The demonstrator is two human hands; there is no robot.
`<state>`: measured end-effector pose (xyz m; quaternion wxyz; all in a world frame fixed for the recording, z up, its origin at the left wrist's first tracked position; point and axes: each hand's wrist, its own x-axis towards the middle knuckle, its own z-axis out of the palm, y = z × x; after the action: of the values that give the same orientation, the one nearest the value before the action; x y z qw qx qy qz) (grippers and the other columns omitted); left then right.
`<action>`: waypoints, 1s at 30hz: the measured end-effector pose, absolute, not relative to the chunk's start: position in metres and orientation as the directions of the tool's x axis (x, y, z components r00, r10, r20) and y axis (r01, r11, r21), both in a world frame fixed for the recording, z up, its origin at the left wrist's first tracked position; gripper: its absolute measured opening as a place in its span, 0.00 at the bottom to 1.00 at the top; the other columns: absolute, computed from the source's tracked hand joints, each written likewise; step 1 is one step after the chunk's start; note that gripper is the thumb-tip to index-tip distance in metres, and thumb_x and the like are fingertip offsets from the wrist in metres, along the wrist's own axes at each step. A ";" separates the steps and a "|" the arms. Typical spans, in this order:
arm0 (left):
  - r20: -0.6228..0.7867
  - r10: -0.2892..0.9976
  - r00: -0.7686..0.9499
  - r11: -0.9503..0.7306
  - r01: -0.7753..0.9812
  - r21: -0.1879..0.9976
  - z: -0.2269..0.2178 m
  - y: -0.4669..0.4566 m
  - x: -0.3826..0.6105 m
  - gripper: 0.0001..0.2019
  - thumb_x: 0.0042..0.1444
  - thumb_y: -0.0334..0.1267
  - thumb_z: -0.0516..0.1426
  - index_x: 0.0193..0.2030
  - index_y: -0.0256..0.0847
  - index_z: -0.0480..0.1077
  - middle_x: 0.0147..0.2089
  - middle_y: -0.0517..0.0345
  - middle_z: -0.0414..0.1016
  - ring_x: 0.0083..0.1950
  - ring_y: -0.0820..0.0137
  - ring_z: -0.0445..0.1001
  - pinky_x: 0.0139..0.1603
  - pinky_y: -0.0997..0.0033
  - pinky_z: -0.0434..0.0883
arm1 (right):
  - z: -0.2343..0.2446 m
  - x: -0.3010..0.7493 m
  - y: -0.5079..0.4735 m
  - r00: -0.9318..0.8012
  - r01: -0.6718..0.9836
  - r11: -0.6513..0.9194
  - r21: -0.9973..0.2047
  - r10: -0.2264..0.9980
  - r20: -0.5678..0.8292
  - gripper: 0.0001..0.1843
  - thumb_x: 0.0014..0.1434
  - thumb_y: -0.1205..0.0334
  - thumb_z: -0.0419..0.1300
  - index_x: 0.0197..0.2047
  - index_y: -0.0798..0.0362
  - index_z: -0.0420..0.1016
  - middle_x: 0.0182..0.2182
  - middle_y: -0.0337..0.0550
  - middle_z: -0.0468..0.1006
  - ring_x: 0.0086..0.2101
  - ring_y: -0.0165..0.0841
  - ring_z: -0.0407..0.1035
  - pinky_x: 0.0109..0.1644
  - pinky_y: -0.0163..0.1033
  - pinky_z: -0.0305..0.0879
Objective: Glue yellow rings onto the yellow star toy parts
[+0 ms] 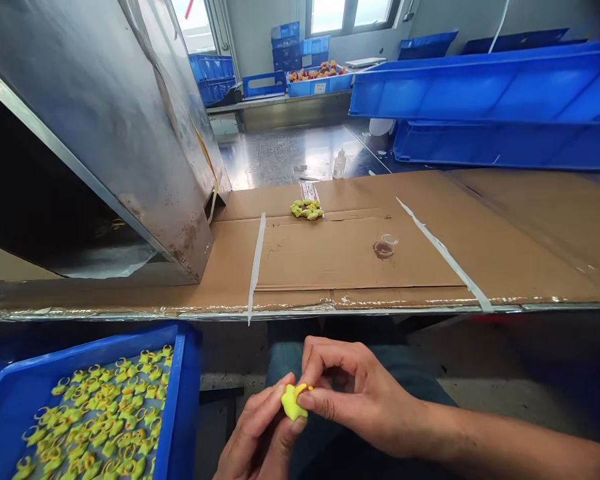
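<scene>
Between the thumb and fingers of my left hand [260, 430] is a small yellow-green star-shaped piece [292, 404]. My right hand [363, 393] is closed in a pinch on a small orange-yellow curved piece [303, 388], which looks like a ring and touches the star's upper right side. Part of it is hidden by my right thumb and fingers. Both hands are over my lap, in front of the table edge. A blue tray [179, 373] to the left contains many similar yellow-green stars with orange rings. On the cardboard lies a small pile of yellow-green pieces [307, 211].
Brown cardboard [320, 257] with white tape strips covers the table. A metal box [145, 133] with a dark opening stands at left. Near the back are a small clear bottle [339, 164] and, at right, stacked blue bins [480, 83]. A round stain [383, 250] marks the cardboard.
</scene>
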<state>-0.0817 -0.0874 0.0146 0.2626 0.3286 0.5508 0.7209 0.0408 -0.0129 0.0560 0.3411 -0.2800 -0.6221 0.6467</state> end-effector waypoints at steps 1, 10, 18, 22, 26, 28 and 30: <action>0.175 0.745 -0.644 -0.247 -0.023 0.969 0.016 -0.087 -0.081 0.10 0.39 0.37 0.69 0.32 0.50 0.81 0.35 0.55 0.83 0.36 0.59 0.80 0.41 0.63 0.77 | 0.057 0.041 -0.013 -0.614 -0.092 -0.003 -0.996 0.787 0.055 0.11 0.59 0.62 0.62 0.27 0.57 0.70 0.27 0.37 0.66 0.27 0.27 0.60 0.30 0.33 0.55; -0.442 0.848 -0.293 0.037 -0.799 0.601 0.024 -0.069 -0.077 0.16 0.34 0.35 0.72 0.34 0.43 0.80 0.33 0.55 0.83 0.29 0.73 0.80 0.32 0.83 0.75 | 0.045 0.042 -0.008 -0.500 -0.257 0.001 -0.967 0.856 0.133 0.13 0.61 0.59 0.63 0.48 0.53 0.71 0.34 0.40 0.74 0.34 0.30 0.68 0.40 0.35 0.65; -0.372 0.928 -0.028 0.128 -0.913 0.387 -0.001 -0.083 -0.075 0.10 0.54 0.25 0.61 0.41 0.40 0.79 0.36 0.55 0.83 0.32 0.80 0.78 0.37 0.88 0.73 | 0.026 0.044 -0.020 -0.421 -0.358 -0.068 -0.931 0.902 0.096 0.07 0.68 0.60 0.55 0.44 0.55 0.67 0.34 0.44 0.79 0.30 0.27 0.69 0.30 0.30 0.63; -0.398 0.917 -0.030 0.147 -0.902 0.406 -0.001 -0.083 -0.074 0.14 0.42 0.32 0.69 0.38 0.41 0.80 0.34 0.57 0.83 0.31 0.79 0.78 0.36 0.88 0.73 | 0.026 0.046 -0.025 -0.442 -0.357 -0.067 -0.932 0.891 0.105 0.06 0.66 0.62 0.57 0.43 0.55 0.69 0.35 0.45 0.79 0.34 0.29 0.72 0.39 0.35 0.70; -0.442 0.897 -0.026 0.191 -0.879 0.437 0.004 -0.083 -0.072 0.16 0.36 0.35 0.71 0.36 0.43 0.80 0.32 0.58 0.83 0.29 0.76 0.79 0.33 0.86 0.75 | 0.023 0.051 -0.028 -0.443 -0.314 0.041 -0.949 0.878 0.184 0.06 0.67 0.63 0.55 0.46 0.55 0.68 0.36 0.45 0.79 0.35 0.30 0.73 0.41 0.36 0.71; -0.464 0.886 -0.013 0.219 -0.869 0.444 0.007 -0.083 -0.072 0.16 0.35 0.36 0.72 0.35 0.44 0.80 0.30 0.59 0.83 0.28 0.75 0.79 0.31 0.86 0.75 | 0.022 0.054 -0.028 -0.445 -0.278 0.155 -0.948 0.854 0.270 0.08 0.68 0.64 0.54 0.50 0.54 0.65 0.37 0.46 0.79 0.34 0.30 0.73 0.40 0.36 0.71; -0.476 0.880 -0.004 0.239 -0.862 0.448 0.009 -0.083 -0.072 0.16 0.33 0.37 0.72 0.33 0.43 0.81 0.28 0.59 0.82 0.26 0.76 0.79 0.29 0.86 0.75 | 0.022 0.057 -0.028 -0.448 -0.235 0.292 -0.927 0.814 0.370 0.11 0.68 0.65 0.52 0.53 0.54 0.62 0.38 0.46 0.80 0.34 0.30 0.74 0.42 0.38 0.71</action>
<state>-0.0722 -0.0832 0.0094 0.7056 0.0129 0.3485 0.6169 0.0568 -0.0275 0.0216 0.4754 -0.2232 -0.6481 0.5514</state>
